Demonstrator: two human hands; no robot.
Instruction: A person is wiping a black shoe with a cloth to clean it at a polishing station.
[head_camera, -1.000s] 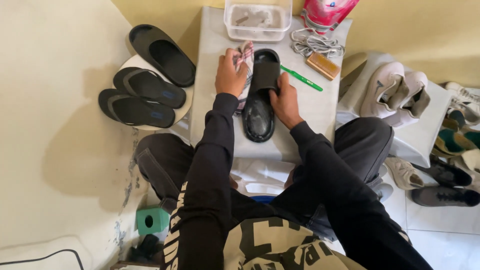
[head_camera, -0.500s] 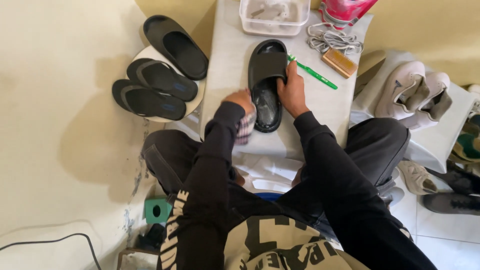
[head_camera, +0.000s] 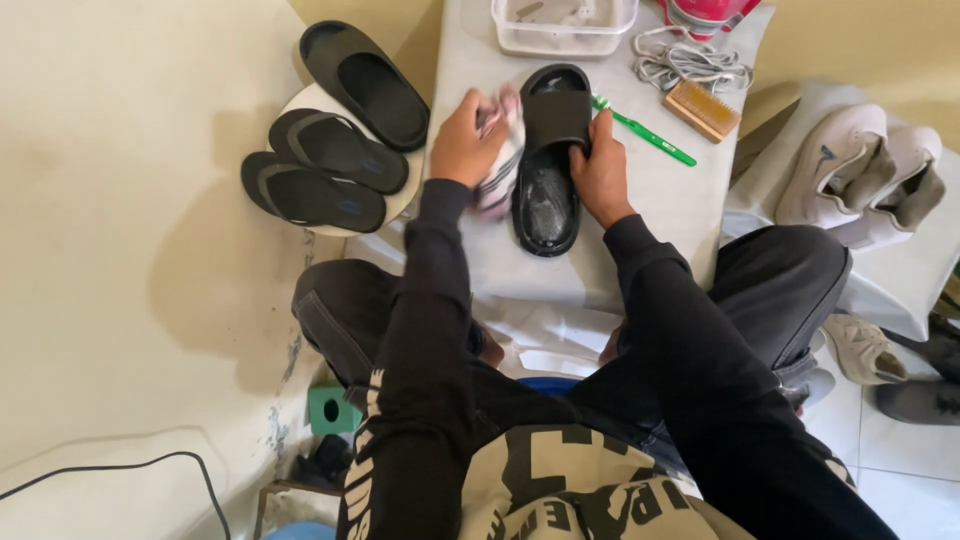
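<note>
Since the frame before, my left hand (head_camera: 462, 140) has come up from the slide's heel to its left side, bunching the striped cloth (head_camera: 500, 150) against the strap. Largest first: the grey table (head_camera: 660, 215) carries the black slide sandal (head_camera: 550, 160) at its middle, long axis running away from me, toe toward the clear tub (head_camera: 565, 25), heel nearest. My right hand (head_camera: 600, 170) clamps the strap's right edge, fingers curled tight; left fingers close around the cloth. I judge short, firm wipes along that axis work best while the right hand pins it.
</note>
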